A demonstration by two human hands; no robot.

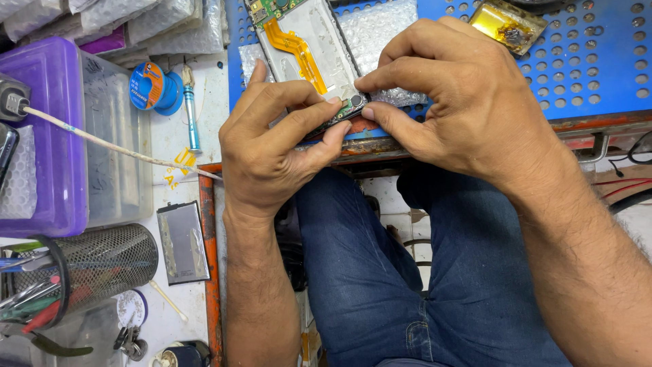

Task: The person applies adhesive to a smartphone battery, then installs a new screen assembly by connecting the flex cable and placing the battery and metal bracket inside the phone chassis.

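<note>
Jeans [407, 272] cover my knees below the phone [309, 41], which lies opened on the blue mat [584, 75]. Both my left hand [272, 149] and right hand [455, 102] pinch its bottom board [343, 112]. Thin, brittle, light: I judge it best held by the edges.

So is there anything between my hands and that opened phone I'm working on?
Nothing visible. The left hand and right hand both already have fingertips on the opened phone's lower edge, over the blue perforated mat.
</note>
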